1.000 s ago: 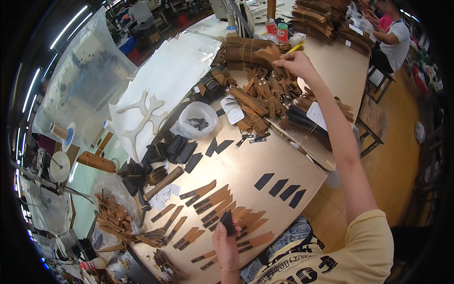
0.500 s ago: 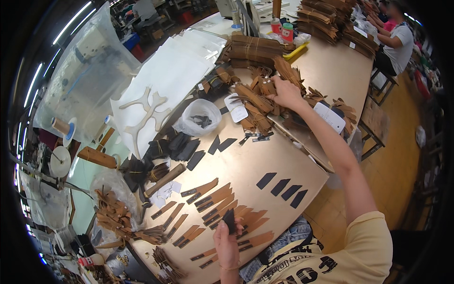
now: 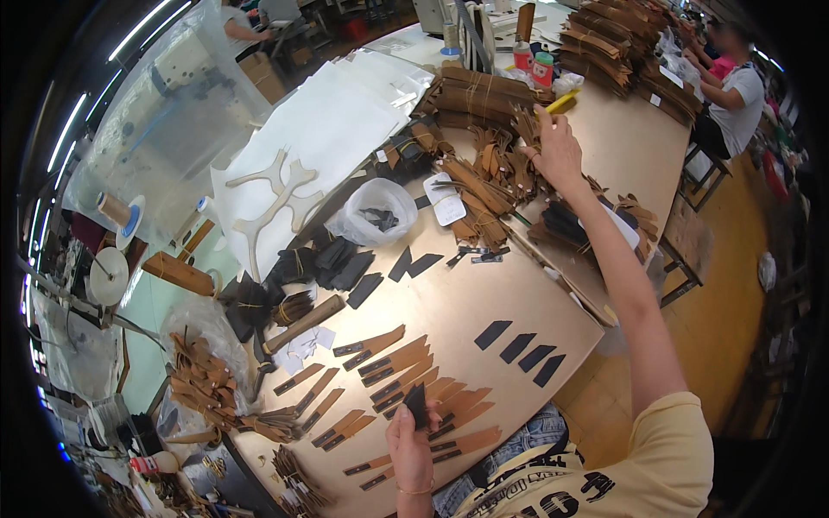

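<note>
My left hand is closed around a small stack of black pieces, held upright over the table near my body. Below and around it lie rows of brown leather strips, several with a dark piece at one end. My right arm reaches far across the table. There my right hand has thumb and fingers around a bundle of brown leather strips, partly hidden by the hand. More brown bundles lie to its left, and a dark bundle lies just below it.
Black slanted pieces sit in a row at the right. A plastic bag with dark scraps, a wooden-handled tool and black bundles are on the left. Tall brown stacks stand behind. A person sits far right.
My right hand has moved up and right onto a brown bundle, which has shifted, and the dark bundle below shows more. The left hand keeps its hold. The whole view has shifted slightly.
</note>
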The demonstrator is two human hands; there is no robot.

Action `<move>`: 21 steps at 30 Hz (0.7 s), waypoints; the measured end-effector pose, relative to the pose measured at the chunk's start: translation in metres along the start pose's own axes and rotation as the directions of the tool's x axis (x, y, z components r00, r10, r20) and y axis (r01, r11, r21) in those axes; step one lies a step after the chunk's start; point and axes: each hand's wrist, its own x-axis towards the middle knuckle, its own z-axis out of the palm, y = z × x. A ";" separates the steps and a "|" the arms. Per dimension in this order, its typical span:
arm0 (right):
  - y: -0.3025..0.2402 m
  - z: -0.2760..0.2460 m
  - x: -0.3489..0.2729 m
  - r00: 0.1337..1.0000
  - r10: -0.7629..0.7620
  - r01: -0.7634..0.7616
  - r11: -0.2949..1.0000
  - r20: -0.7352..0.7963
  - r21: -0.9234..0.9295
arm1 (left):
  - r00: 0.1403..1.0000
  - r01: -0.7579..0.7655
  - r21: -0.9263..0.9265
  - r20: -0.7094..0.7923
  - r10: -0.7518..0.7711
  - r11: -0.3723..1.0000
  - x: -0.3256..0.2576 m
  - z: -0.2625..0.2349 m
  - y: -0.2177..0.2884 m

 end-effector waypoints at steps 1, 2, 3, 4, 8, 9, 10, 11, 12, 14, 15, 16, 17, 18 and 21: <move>-0.003 0.007 0.002 0.985 -0.170 0.168 0.984 -0.026 -0.059 | 1.000 0.002 0.003 -0.003 -0.002 1.000 -0.001 0.000 0.000; -0.007 0.015 0.004 0.937 -0.344 0.336 0.934 -0.055 -0.121 | 1.000 0.005 0.008 -0.006 -0.005 1.000 -0.001 0.000 0.000; -0.010 0.021 0.006 0.864 -0.499 0.478 0.854 -0.065 -0.203 | 1.000 0.002 0.013 -0.002 -0.002 1.000 -0.002 -0.001 0.000; -0.014 0.027 0.009 0.812 -0.583 0.569 0.795 -0.008 -0.210 | 1.000 0.012 0.021 -0.009 -0.012 1.000 -0.003 -0.002 0.001; -0.027 0.041 0.037 0.722 -0.596 0.672 0.724 0.352 -0.155 | 1.000 -0.014 0.017 -0.023 0.014 1.000 -0.004 -0.007 0.003; -0.026 0.041 0.044 0.709 -0.615 0.676 0.731 0.346 -0.088 | 0.999 -0.034 0.012 -0.022 0.035 0.999 -0.005 -0.009 0.004; -0.023 0.039 0.050 0.695 -0.619 0.671 0.741 0.366 -0.019 | 0.998 -0.028 0.002 -0.054 0.028 1.000 -0.005 -0.010 0.005; -0.018 0.037 0.053 0.678 -0.624 0.663 0.748 0.387 0.045 | 0.997 -0.029 -0.014 -0.078 0.028 0.999 -0.006 -0.011 0.004; -0.010 0.034 0.052 0.676 -0.655 0.689 0.724 0.336 0.024 | 0.995 -0.031 -0.032 -0.096 0.028 0.999 -0.006 -0.011 0.002; 0.004 0.030 0.047 0.656 -0.667 0.710 0.704 0.353 0.011 | 0.997 -0.010 -0.012 -0.082 0.009 1.000 -0.005 -0.012 -0.001; 0.010 0.027 0.044 0.651 -0.666 0.715 0.699 0.364 -0.001 | 0.998 -0.011 -0.002 -0.065 0.010 1.000 -0.005 -0.012 -0.003; 0.015 0.025 0.044 0.644 -0.684 0.729 0.684 0.344 -0.004 | 0.998 0.008 0.008 -0.064 -0.008 1.000 -0.005 -0.012 -0.004; 0.018 0.023 0.042 0.636 -0.701 0.742 0.671 0.321 -0.006 | 0.998 0.017 0.016 -0.056 -0.016 1.000 -0.005 -0.012 -0.005; 0.019 0.022 0.042 0.637 -0.706 0.746 0.666 0.309 -0.017 | 0.999 0.023 0.027 -0.048 -0.022 0.999 -0.005 -0.012 -0.004; 0.015 0.020 0.042 0.623 -0.706 0.760 0.649 0.338 -0.045 | 0.999 0.009 0.007 -0.036 -0.009 1.000 -0.001 -0.012 -0.001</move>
